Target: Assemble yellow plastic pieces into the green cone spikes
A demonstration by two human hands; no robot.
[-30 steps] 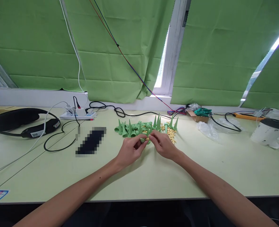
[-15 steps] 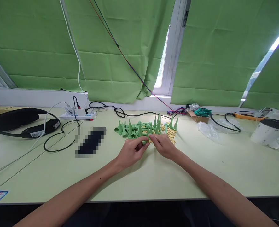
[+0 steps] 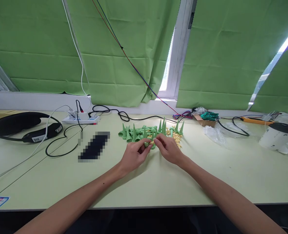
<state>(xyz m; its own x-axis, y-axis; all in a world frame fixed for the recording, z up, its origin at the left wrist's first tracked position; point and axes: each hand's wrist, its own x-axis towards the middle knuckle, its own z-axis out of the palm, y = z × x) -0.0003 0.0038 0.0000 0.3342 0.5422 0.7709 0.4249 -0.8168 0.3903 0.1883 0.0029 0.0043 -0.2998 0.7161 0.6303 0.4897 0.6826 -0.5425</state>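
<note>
My left hand (image 3: 134, 155) is closed in a pinch on a green plastic spike (image 3: 146, 144), most of which its fingers cover. At the end of that piece, between both hands, shows a small yellow plastic part (image 3: 152, 142). My right hand (image 3: 169, 149) has its fingers pinched together right beside the yellow part; what lies between those fingertips is hidden. Just behind the hands spreads a pile of green cone-shaped spikes (image 3: 134, 133), some upright and others on their sides. Several small yellow parts (image 3: 177, 139) are heaped at the pile's right side.
A dark, pixelated patch (image 3: 93, 148) lies left of the hands. Further left are a black neckband-like device (image 3: 42, 131) and a white power strip (image 3: 79, 118) with cables. Plastic bags (image 3: 214, 135), a small cardboard box (image 3: 204, 121) and a white container (image 3: 278, 138) stand at right.
The green spike in my left hand has tilted and moved slightly left. The yellow part shows more clearly between the hands, and my right fingertips have shifted slightly.
</note>
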